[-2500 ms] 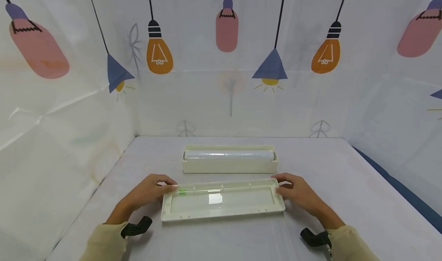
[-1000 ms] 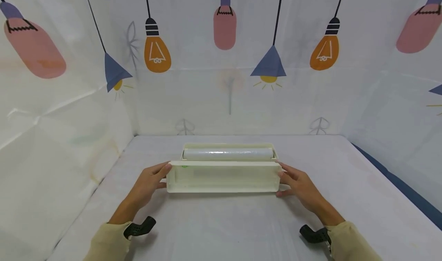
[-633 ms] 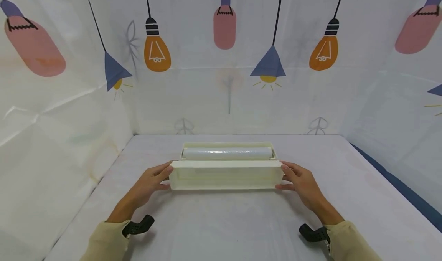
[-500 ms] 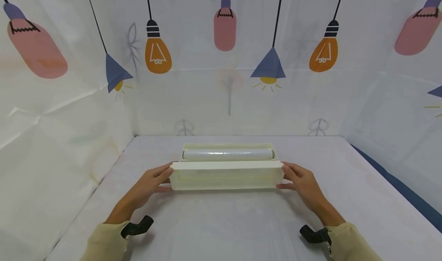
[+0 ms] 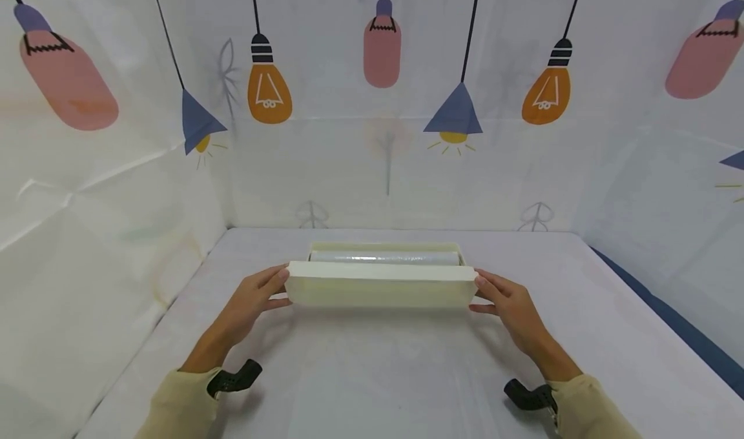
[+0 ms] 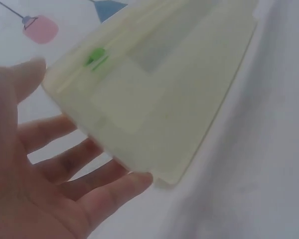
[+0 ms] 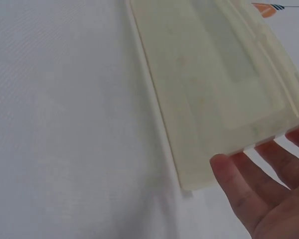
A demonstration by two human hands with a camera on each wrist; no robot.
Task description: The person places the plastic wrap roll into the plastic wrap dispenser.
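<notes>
My left hand [image 5: 250,300] and right hand [image 5: 514,310] hold a long cream plastic lid [image 5: 382,290] between them, one at each end. It is tilted, raised off the table, and overlaps the front of a cling film box [image 5: 383,246] in the head view. Inside that open box lies a roll of cling film [image 5: 383,257], its lower part hidden by the lid. In the left wrist view, a green slider [image 6: 95,55] shows on the lid beside the thumb. The right wrist view has my fingers along the lid's short end, with a see-through window in its top.
A white cloth covers the table [image 5: 383,374]. White sheets with printed lamps [image 5: 453,113] hang at the back and both sides. Black wrist devices [image 5: 235,377] sit at both cuffs. A blue strip [image 5: 668,303] runs along the right edge.
Both hands have turned the lid from window-side view to front-wall view and carried it away from me toward the box. In the last half second it rose slightly, covering more of the roll.
</notes>
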